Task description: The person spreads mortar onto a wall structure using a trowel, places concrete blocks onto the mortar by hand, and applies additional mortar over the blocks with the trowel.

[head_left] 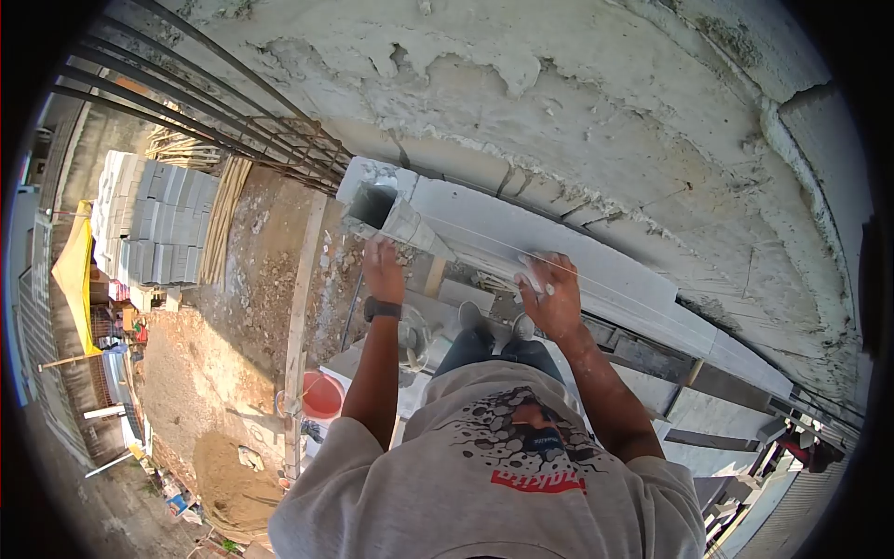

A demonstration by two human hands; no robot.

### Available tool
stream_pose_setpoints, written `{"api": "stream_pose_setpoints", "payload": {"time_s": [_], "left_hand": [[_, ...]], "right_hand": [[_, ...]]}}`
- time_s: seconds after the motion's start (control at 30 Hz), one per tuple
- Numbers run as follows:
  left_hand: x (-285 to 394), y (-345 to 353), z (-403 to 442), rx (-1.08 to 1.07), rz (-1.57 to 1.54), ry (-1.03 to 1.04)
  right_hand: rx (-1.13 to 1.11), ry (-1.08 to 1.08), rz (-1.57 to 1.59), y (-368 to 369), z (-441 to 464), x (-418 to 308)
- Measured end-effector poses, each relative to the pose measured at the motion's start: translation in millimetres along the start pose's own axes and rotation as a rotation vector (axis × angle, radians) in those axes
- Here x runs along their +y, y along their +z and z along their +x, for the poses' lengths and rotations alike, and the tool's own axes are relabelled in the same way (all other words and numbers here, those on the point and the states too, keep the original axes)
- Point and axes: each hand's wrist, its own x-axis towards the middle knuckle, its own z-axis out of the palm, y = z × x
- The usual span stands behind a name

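Observation:
A row of pale lightweight blocks [559, 244] runs along the rough wall, with a thin white string line [480, 233] stretched along it. At its left end is a grey, square-mouthed hollow piece [402, 222], its dark opening facing up. My left hand [382, 270], with a dark band at the wrist, has its fingers extended to the near edge of that piece; whether they touch it is unclear. My right hand [551, 296] is at the near edge of the blocks beside the string. Its fingers are loosely bent, the thumb apart, with pale dust on the fingertips.
Long steel bars [200, 98] jut out at upper left. Far below are stacked grey blocks [168, 224], a red bucket [322, 395], a sand pile [233, 480] and a yellow tarp [79, 284]. My shoes [473, 315] stand close to the blocks, above a drop.

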Motion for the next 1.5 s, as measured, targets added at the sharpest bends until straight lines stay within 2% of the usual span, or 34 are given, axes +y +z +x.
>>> {"api": "stream_pose_setpoints", "payload": {"time_s": [0.1, 0.2, 0.3, 0.4, 0.6, 0.77, 1.1, 1.2, 1.3, 1.4, 1.5], "left_hand": [[19.6, -10.3, -11.6, -0.133, 0.221, 0.362], [46.5, -12.3, -14.6, -0.276, 0.403, 0.294], [64.5, -7.6, -13.8, -0.263, 0.324, 0.302], [66.2, -5.2, -9.3, -0.291, 0.375, 0.315], [56.8, -0.8, -2.2, -0.211, 0.368, 0.538], [31.9, -5.6, 0.4, -0.227, 0.521, 0.559], [58.1, -8.7, 12.7, -0.294, 0.661, 0.669], [65.4, -9.9, 17.3, -0.329, 0.696, 0.682], [61.6, -12.8, 22.7, -0.418, 0.667, 0.588], [56.8, -10.1, 26.1, -0.408, 0.517, 0.609], [48.7, -7.1, 25.1, -0.400, 0.497, 0.590]], "right_hand": [[0.017, -0.037, 0.048, 27.4, 23.1, -22.0], [-0.014, -0.144, 0.000, 50.8, 42.2, -32.5], [-0.035, -0.140, 0.007, 73.5, 54.5, -40.0], [-0.064, -0.122, 0.001, 79.7, 60.3, -44.2], [-0.055, -0.143, 0.019, 94.5, 63.3, -37.9], [-0.032, -0.178, 0.012, 97.8, 64.6, -40.8], [-0.049, -0.224, -0.062, 99.4, 65.4, -40.8], [-0.129, -0.202, -0.048, 93.2, 65.8, -40.6], [-0.158, -0.215, -0.059, 91.6, 66.8, -38.0], [-0.172, -0.221, -0.039, 92.3, 67.3, -34.4], [-0.235, -0.198, 0.003, 89.8, 68.9, -32.5]]}}
